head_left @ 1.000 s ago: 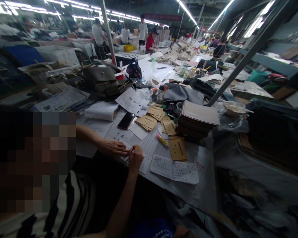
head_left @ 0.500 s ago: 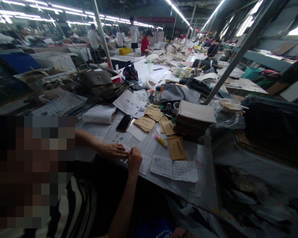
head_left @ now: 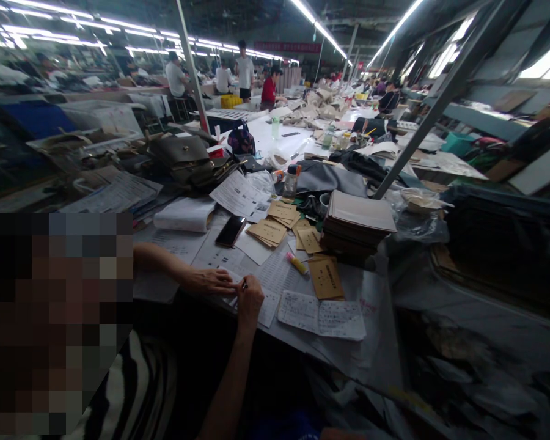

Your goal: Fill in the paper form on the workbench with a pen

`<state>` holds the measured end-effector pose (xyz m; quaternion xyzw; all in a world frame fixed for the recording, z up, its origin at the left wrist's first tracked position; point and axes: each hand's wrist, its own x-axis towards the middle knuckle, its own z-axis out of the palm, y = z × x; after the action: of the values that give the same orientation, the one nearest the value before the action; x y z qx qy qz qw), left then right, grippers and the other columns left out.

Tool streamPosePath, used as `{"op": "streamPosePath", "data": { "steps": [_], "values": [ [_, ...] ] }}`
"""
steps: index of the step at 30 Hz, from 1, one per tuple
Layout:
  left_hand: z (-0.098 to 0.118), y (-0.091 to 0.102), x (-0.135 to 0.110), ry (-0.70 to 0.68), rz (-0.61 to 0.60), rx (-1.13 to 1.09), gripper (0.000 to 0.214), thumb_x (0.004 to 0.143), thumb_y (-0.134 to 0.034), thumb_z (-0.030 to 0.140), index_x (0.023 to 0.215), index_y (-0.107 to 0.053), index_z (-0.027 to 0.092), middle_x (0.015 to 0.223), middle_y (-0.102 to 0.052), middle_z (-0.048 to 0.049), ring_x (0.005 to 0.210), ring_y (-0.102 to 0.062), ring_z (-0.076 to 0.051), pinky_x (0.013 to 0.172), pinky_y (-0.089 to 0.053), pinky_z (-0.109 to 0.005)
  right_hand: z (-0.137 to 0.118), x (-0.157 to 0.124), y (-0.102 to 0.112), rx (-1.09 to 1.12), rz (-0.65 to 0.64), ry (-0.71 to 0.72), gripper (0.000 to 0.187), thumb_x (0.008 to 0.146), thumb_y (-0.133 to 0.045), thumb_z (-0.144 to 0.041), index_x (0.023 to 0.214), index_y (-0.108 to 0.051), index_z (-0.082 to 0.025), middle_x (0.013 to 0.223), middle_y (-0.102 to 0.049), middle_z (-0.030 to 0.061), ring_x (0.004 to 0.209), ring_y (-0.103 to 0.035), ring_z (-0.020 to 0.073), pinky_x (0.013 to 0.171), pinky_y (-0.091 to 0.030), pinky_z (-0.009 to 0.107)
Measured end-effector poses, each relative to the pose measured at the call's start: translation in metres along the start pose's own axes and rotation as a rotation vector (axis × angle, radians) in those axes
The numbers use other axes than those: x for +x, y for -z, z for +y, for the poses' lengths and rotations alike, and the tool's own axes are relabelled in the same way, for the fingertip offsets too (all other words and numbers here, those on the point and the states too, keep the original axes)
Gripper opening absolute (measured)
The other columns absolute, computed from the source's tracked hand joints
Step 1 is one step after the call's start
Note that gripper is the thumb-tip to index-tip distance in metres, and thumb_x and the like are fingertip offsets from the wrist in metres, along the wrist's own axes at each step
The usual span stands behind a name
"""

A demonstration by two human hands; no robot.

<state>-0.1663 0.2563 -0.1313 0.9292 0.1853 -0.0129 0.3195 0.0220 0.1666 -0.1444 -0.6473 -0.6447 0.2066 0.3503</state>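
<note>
Neither of my own hands can be made out. At the bottom edge is a dark skin-toned patch (head_left: 341, 434), too cut off to identify, near some blue cloth (head_left: 293, 426). The two hands on the table belong to a co-worker in a striped top (head_left: 140, 379) close on the left. That person's left hand (head_left: 213, 282) lies flat on a white paper. The co-worker's right hand (head_left: 250, 296) is closed around a dark pen (head_left: 244, 285) over the same paper. Right of them lies an open handwritten notebook (head_left: 321, 315).
Brown envelopes (head_left: 325, 278), a yellow glue stick (head_left: 296, 263) and a phone (head_left: 231, 231) lie on the papers. A tall stack of sheets (head_left: 360, 214) stands to the right. Dark bags (head_left: 183, 153) are heaped at left. A slanted metal post (head_left: 440, 101) rises at right.
The view has shifted slightly. The co-worker's hands stay at the same paper, and the pen's top end shows a little more. People in the background have barely moved.
</note>
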Motion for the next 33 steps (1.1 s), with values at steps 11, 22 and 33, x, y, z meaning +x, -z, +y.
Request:
{"op": "streamPosePath", "data": {
  "steps": [11, 22, 33],
  "values": [
    [0.012, 0.024, -0.032, 0.285, 0.146, -0.135, 0.030, 0.072, -0.059, 0.050, 0.085, -0.071, 0.026, 0.097, -0.070, -0.0030, 0.110, -0.062, -0.025, 0.113, -0.032, -0.049, 0.002, 0.001, 0.003, 0.254, 0.032, -0.121, 0.044, 0.100, -0.019, -0.025, 0.132, -0.049, -0.022, 0.114, -0.060, 0.0117, 0.107, -0.056, 0.0170, 0.092, -0.043, 0.028],
    [0.012, 0.011, -0.016, 0.231, 0.008, -0.363, 0.036, 0.064, -0.071, 0.046, 0.097, -0.072, 0.030, 0.118, -0.067, -0.0005, 0.108, -0.064, -0.027, 0.111, -0.032, -0.049, 0.011, -0.002, 0.030, 0.375, 0.149, -0.463, 0.043, 0.099, -0.027, -0.023, 0.137, -0.046, -0.022, 0.131, -0.055, 0.0131, 0.123, -0.051, 0.0151, 0.099, -0.043, 0.027],
    [0.046, 0.022, -0.036, 0.206, -0.001, -0.533, 0.044, 0.069, -0.055, 0.070, 0.096, -0.069, 0.038, 0.106, -0.064, 0.0032, 0.105, -0.065, -0.023, 0.094, -0.050, -0.045, -0.007, -0.003, 0.009, 0.261, -0.119, -0.023, 0.047, 0.099, -0.023, -0.022, 0.139, -0.048, -0.017, 0.110, -0.066, 0.0119, 0.101, -0.062, 0.0180, 0.087, -0.043, 0.029]
  ]
}}
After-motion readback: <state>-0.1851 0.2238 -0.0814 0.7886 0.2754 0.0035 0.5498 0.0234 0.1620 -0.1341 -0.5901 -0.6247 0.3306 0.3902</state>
